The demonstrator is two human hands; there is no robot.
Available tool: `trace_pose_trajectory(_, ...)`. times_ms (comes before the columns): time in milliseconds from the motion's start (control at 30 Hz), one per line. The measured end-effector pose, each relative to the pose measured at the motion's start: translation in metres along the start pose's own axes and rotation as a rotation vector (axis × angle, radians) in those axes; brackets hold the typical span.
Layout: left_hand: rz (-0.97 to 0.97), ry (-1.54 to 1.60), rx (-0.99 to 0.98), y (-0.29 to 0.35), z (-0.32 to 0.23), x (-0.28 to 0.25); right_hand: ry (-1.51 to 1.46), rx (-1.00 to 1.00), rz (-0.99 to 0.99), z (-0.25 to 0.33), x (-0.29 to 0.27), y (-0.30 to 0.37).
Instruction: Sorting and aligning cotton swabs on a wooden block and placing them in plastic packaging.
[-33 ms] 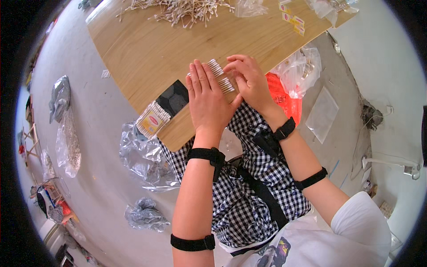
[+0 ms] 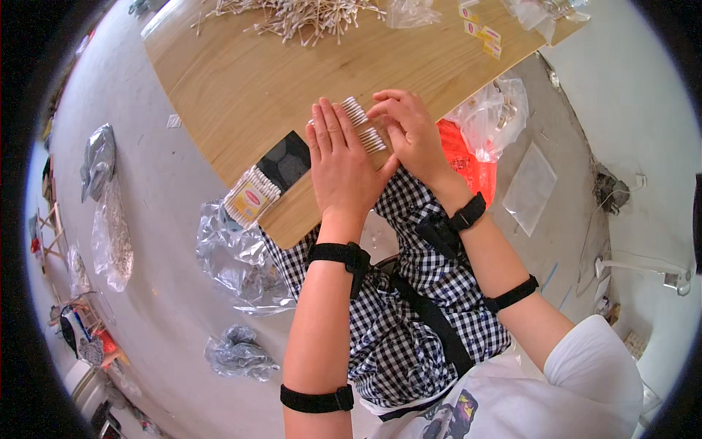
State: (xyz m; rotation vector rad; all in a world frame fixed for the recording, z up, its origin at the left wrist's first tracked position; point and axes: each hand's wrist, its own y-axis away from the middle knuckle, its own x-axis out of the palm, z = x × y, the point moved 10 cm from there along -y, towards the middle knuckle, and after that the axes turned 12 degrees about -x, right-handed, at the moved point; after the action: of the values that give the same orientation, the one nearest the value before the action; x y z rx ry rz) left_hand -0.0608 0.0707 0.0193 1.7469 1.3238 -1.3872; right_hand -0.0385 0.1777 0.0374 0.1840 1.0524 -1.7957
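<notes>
Covering part of the cotton swabs (image 2: 372,140) on the table (image 2: 234,88) with my left grip (image 2: 341,164), flat and unclenched | my right grip (image 2: 417,135) bent at their right end; I cannot tell if it pinches any | black pad (image 2: 285,162) leftward, then labelled swab bundle (image 2: 251,197) | loose swab heap (image 2: 307,16) at far side

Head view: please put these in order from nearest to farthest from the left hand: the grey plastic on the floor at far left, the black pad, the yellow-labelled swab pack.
From the left hand:
1. Black pad: immediately left, on the table.
2. Yellow-labelled swab pack: beyond the pad, at the table's edge.
3. Grey plastic: far left, on the floor.
</notes>
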Motion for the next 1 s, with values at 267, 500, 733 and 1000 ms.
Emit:
trace_pose_trajectory(267,-0.008,0.010,0.005,0.000,0.000,0.001,0.068,-0.046,0.019,0.003,0.002,-0.001)
trace_pose_trajectory(500,0.012,0.014,-0.008,-0.001,0.001,-0.003,-0.013,-0.052,0.045,0.000,0.003,-0.015)
trace_pose_trajectory(733,0.050,0.013,-0.031,0.004,-0.002,-0.007,-0.165,0.042,-0.022,-0.016,0.002,-0.025)
trace_pose_trajectory(1000,0.087,-0.015,-0.030,0.007,0.001,-0.007,-0.140,0.006,-0.022,-0.006,0.007,-0.021)
